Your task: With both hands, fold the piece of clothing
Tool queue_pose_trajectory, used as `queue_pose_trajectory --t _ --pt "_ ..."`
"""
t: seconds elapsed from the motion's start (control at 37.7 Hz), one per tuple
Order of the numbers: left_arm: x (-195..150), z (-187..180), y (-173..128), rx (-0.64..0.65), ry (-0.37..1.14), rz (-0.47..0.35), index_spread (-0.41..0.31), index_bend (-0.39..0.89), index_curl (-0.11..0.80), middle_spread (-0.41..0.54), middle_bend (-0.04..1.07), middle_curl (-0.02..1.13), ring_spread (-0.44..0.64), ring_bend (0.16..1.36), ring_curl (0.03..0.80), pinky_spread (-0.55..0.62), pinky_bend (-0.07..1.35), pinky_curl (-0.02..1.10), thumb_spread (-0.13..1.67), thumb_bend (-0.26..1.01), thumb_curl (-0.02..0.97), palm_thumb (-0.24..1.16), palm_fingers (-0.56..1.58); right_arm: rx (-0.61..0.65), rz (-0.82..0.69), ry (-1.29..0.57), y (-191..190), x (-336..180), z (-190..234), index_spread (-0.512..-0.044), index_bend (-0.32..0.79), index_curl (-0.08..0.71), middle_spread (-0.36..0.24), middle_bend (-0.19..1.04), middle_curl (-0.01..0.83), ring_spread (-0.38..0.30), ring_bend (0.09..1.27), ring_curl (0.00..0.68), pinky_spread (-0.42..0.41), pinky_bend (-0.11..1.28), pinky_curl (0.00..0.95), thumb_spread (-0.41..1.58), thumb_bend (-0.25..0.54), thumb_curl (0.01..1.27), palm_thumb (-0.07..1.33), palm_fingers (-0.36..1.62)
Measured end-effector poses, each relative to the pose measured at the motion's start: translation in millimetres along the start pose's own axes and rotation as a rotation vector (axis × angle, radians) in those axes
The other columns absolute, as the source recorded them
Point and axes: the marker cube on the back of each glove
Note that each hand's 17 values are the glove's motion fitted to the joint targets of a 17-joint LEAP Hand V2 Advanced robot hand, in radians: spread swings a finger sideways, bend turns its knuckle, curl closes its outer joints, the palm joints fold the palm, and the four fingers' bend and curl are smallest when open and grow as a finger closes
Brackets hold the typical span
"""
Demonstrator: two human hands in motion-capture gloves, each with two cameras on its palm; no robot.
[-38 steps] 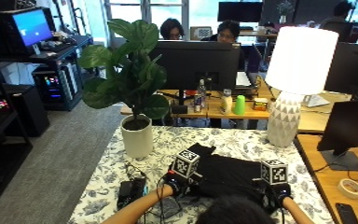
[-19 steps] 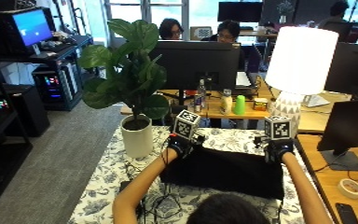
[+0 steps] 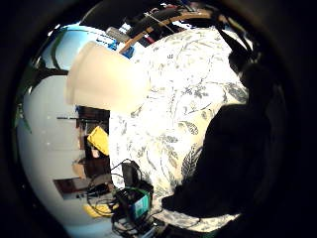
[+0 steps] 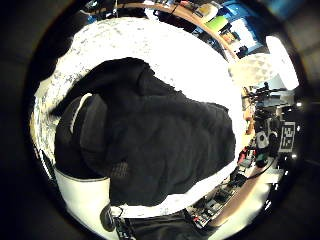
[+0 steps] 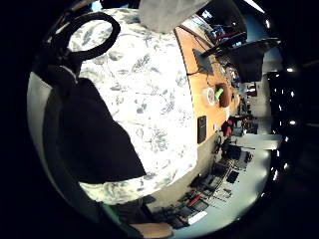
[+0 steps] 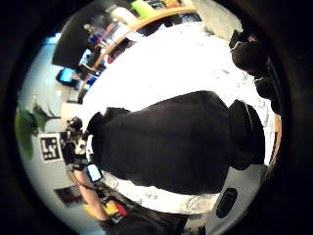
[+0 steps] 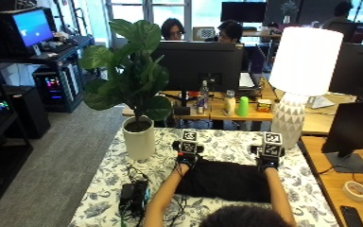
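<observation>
A black garment [image 7: 225,182] lies as a flat rectangle on the floral-clothed table [image 7: 232,142], in front of the person. My left hand [image 7: 185,160] is at its far left corner and my right hand [image 7: 268,163] at its far right corner, both low on the cloth. Each hand seems to pinch its corner; the fingers are hidden under the gloves' backs. The left thumb side palm view shows the garment [image 4: 165,140] spread below, with a fold rising toward the palm. In the right thumb side palm view the garment [image 6: 171,147] looks the same.
A white pot with a large-leafed plant [image 7: 139,137] stands at the table's far left. A white lamp [image 7: 288,125] stands at the far right. Black devices with cables [image 7: 134,194] lie left of the garment. A wooden desk with a monitor [image 7: 358,137] adjoins on the right.
Both hands carried the garment's edge from near the person up and away. They have now lowered it to the far edge, and the cloth lies flatter.
</observation>
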Motion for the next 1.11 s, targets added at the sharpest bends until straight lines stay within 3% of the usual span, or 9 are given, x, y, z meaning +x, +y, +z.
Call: queue_pose_trajectory --t 0.13,0.24,0.34,0.48,0.66,0.85,0.93,1.03,1.11 --pt "7 28 -3 0.052 -0.073 -0.020 -0.098 0.10 0.341 -0.201 0.21 0.59 -0.23 0.68 0.450 -0.20 0.55 0.46 1.37 0.42 0.179 0.30 0.55 -0.024 0.079 0.133 2 38 31 -0.277 0.03 0.389 -0.163 0.19 0.461 -0.187 0.61 0.467 -0.227 0.58 0.443 0.81 0.022 0.66 1.06 0.95" --pt "9 15 -4 0.120 -0.016 0.007 -0.075 0.09 0.316 -0.172 0.17 0.53 -0.21 0.66 0.419 -0.17 0.53 0.43 1.33 0.38 0.184 0.30 0.57 -0.136 0.082 0.145 1 52 41 -0.277 0.04 0.348 -0.158 0.19 0.454 -0.174 0.61 0.458 -0.212 0.57 0.432 0.95 0.003 0.63 1.03 0.95" --pt "13 -7 -10 0.214 0.054 0.055 -0.063 0.12 0.309 -0.129 0.13 0.50 -0.17 0.64 0.404 -0.13 0.52 0.42 1.31 0.35 0.183 0.29 0.54 -0.107 0.084 0.163 1 66 28 -0.277 0.05 0.313 -0.151 0.19 0.451 -0.163 0.61 0.452 -0.199 0.57 0.424 1.06 -0.028 0.59 0.97 0.95" --pt "24 5 -14 0.103 0.094 0.146 -0.054 0.13 0.309 -0.089 0.13 0.47 -0.15 0.63 0.404 -0.10 0.52 0.42 1.30 0.31 0.182 0.28 0.52 -0.129 0.082 0.134 -7 89 28 -0.276 0.06 0.281 -0.140 0.19 0.447 -0.155 0.60 0.446 -0.191 0.56 0.418 1.15 -0.029 0.55 0.91 0.96" --pt "31 -5 26 0.162 0.051 0.237 -0.080 0.18 0.336 -0.060 0.12 0.42 -0.13 0.60 0.388 -0.08 0.49 0.41 1.29 0.27 0.188 0.28 0.55 -0.234 0.211 0.148 22 114 36 -0.264 0.04 0.234 -0.130 0.23 0.452 -0.146 0.60 0.433 -0.178 0.56 0.402 1.24 -0.012 0.50 0.86 1.04" --pt "43 34 59 -0.031 0.106 0.295 -0.100 0.21 0.374 -0.037 0.11 0.38 -0.10 0.56 0.381 -0.06 0.47 0.40 1.29 0.23 0.193 0.29 0.56 -0.327 0.303 0.125 39 134 78 -0.260 0.04 0.205 -0.114 0.20 0.448 -0.137 0.58 0.432 -0.173 0.61 0.415 1.28 -0.036 0.44 0.78 1.01" --pt "46 35 83 -0.087 0.146 0.323 -0.113 0.21 0.385 -0.045 0.13 0.37 -0.10 0.56 0.379 -0.06 0.44 0.39 1.29 0.21 0.192 0.29 0.59 -0.381 0.340 0.079 45 136 101 -0.255 0.03 0.195 -0.089 0.18 0.444 -0.105 0.54 0.429 -0.130 0.62 0.423 1.28 -0.066 0.40 0.68 0.87" --pt "43 58 96 -0.231 0.093 0.278 -0.121 0.22 0.400 -0.043 0.13 0.35 -0.09 0.54 0.374 -0.02 0.41 0.39 1.31 0.19 0.190 0.28 0.57 -0.481 0.396 0.035 64 127 122 -0.244 0.02 0.173 -0.059 0.17 0.433 -0.070 0.54 0.432 -0.069 0.65 0.433 1.25 -0.079 0.35 0.53 0.73" --pt "37 83 98 -0.348 0.025 0.221 -0.118 0.22 0.413 -0.015 0.13 0.35 -0.05 0.52 0.384 0.05 0.39 0.39 1.31 0.16 0.183 0.25 0.49 -0.643 0.482 0.052 109 103 104 -0.233 0.01 0.148 -0.041 0.17 0.423 -0.051 0.56 0.428 -0.047 0.70 0.433 1.23 -0.059 0.33 0.48 0.67"
